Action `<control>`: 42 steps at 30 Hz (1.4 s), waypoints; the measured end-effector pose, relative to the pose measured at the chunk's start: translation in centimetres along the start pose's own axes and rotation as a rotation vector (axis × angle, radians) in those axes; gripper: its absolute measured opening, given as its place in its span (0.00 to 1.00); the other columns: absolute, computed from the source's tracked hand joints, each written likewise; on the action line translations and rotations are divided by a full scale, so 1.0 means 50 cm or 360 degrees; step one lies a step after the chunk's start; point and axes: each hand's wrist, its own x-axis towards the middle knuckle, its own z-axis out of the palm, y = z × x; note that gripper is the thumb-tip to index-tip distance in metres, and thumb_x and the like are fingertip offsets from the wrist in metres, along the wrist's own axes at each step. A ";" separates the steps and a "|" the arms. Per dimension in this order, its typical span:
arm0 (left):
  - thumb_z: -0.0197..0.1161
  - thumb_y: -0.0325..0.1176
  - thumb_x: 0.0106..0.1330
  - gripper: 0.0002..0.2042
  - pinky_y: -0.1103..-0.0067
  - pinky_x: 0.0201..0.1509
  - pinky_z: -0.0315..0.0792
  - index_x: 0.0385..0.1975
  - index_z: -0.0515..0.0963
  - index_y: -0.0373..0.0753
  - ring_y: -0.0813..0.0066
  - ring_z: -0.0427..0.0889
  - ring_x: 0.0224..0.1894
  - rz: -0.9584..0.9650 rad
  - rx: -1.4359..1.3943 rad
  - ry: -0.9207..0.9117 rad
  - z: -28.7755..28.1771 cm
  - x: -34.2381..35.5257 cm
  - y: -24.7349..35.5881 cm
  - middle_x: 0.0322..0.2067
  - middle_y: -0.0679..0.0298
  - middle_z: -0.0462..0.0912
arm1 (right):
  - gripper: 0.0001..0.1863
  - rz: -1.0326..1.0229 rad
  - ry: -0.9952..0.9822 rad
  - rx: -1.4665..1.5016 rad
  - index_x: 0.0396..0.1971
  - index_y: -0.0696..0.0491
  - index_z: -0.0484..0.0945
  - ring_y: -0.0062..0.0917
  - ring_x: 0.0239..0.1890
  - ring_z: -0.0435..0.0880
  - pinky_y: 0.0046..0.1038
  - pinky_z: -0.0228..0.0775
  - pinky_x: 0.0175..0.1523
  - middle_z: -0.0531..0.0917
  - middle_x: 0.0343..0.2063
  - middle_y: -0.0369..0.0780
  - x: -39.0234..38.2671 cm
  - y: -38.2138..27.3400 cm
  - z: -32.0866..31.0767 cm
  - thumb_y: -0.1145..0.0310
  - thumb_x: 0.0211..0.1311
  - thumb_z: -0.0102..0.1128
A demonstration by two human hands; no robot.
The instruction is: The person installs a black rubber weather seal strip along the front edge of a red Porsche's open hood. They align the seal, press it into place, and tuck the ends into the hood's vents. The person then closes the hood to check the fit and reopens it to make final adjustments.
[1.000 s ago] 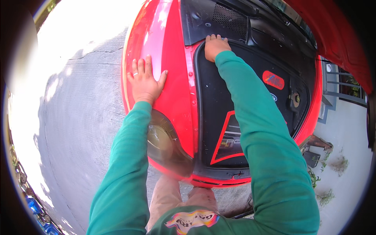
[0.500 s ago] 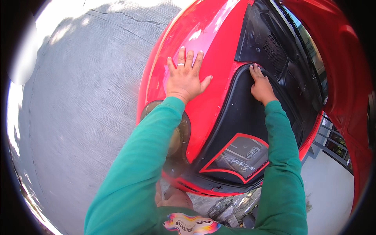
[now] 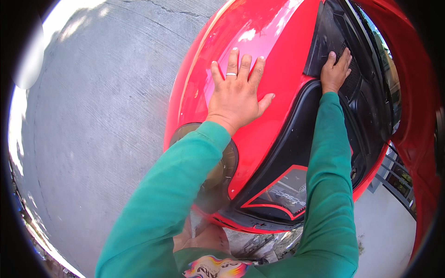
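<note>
My left hand (image 3: 237, 88) lies flat with spread fingers on the glossy red fender (image 3: 218, 109) of a car, a ring on one finger. Farther right, my right hand (image 3: 336, 69) reaches over the black plastic cowl trim (image 3: 324, 44), its fingers stretched out by a perforated grille. Neither hand holds anything. Between my arms runs the black rubber seal (image 3: 283, 132) around the front trunk opening. Inside it is a dark cover with a red-edged panel (image 3: 280, 190), partly hidden by my right sleeve.
The raised red hood (image 3: 412, 92) stands at the right, beside the windshield edge. A round headlight (image 3: 218, 180) sits under my left forearm. Grey concrete (image 3: 106, 116) spreads on the left. Dark metal railing bars (image 3: 396, 173) and a pale surface show beyond the car at the lower right.
My right hand has moved from the seal's far edge, up and right, onto the cowl trim. My left hand stays flat on the fender. The view has shifted, moving the car slightly rightward.
</note>
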 end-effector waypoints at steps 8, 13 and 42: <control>0.59 0.64 0.70 0.41 0.36 0.74 0.53 0.78 0.63 0.45 0.45 0.54 0.80 0.0033 0.0054 0.0040 -0.005 0.014 0.002 0.71 0.50 0.68 | 0.43 -0.0151 0.0183 -0.0202 0.77 0.61 0.58 0.54 0.81 0.54 0.54 0.42 0.82 0.64 0.76 0.56 0.053 0.080 -0.052 0.42 0.78 0.49; 0.59 0.64 0.71 0.41 0.36 0.73 0.55 0.78 0.63 0.45 0.46 0.55 0.80 0.0050 0.0084 0.0026 0.002 0.014 0.009 0.70 0.49 0.68 | 0.42 0.0088 -0.0219 -0.0181 0.78 0.59 0.58 0.51 0.81 0.53 0.56 0.41 0.82 0.63 0.77 0.54 0.063 0.097 -0.050 0.43 0.78 0.50; 0.58 0.68 0.69 0.42 0.38 0.73 0.57 0.77 0.64 0.48 0.48 0.60 0.78 0.0031 0.0158 0.0253 0.032 0.017 0.008 0.71 0.53 0.70 | 0.26 0.0176 0.0156 0.0453 0.70 0.62 0.67 0.52 0.77 0.62 0.55 0.47 0.81 0.71 0.71 0.56 -0.202 -0.136 -0.073 0.67 0.77 0.47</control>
